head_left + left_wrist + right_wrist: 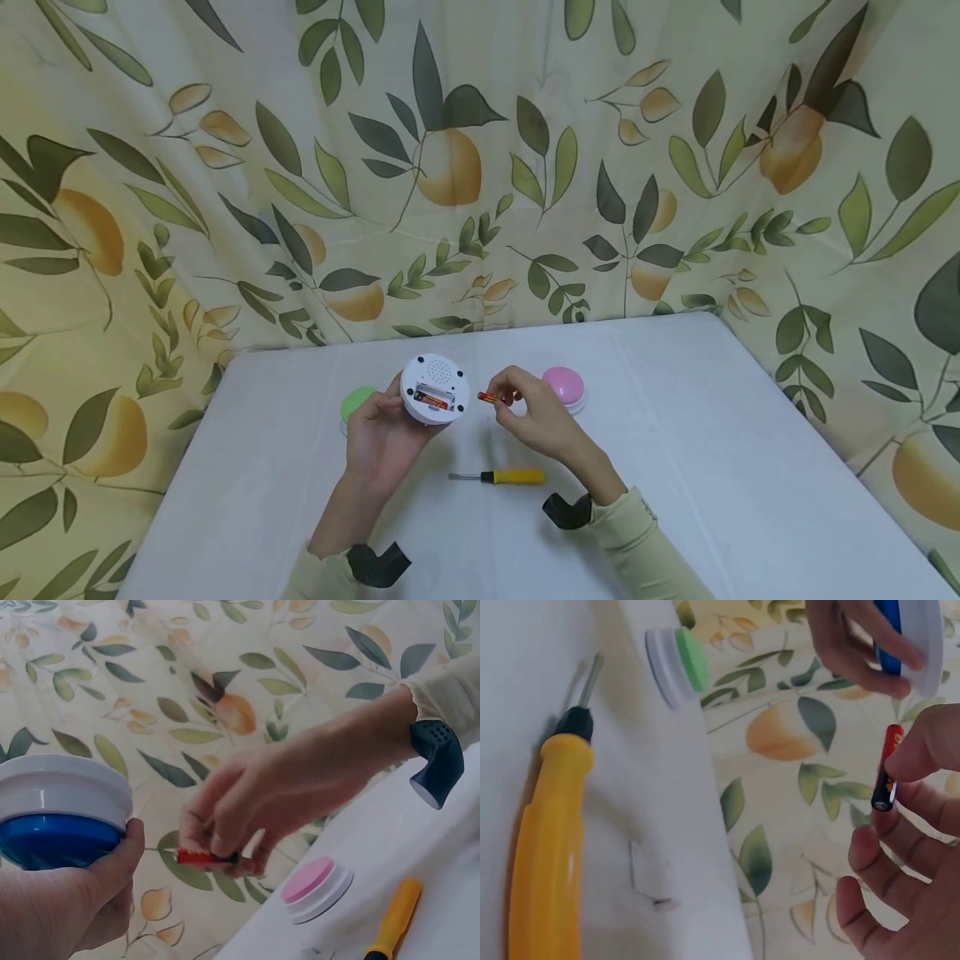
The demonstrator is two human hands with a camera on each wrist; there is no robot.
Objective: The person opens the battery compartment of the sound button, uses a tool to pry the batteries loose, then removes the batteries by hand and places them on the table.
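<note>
My left hand [381, 440] grips a round white push-button device [409, 385] by its sides, its underside turned toward me. A blue dome [56, 840] shows on its other face. Its battery compartment [450, 393] is uncovered, and a red-and-black battery [431, 402] lies inside. To the right of the device, my right hand [546, 418] pinches another small red-and-black battery [888, 769] between thumb and fingers, apart from the compartment.
A yellow-handled screwdriver [517, 476] lies on the white table [637, 375] in front of the hands. A green button [356, 402] is partly behind the left hand; a pink button [564, 384] stands behind the right. A small white piece [639, 868] lies near the screwdriver.
</note>
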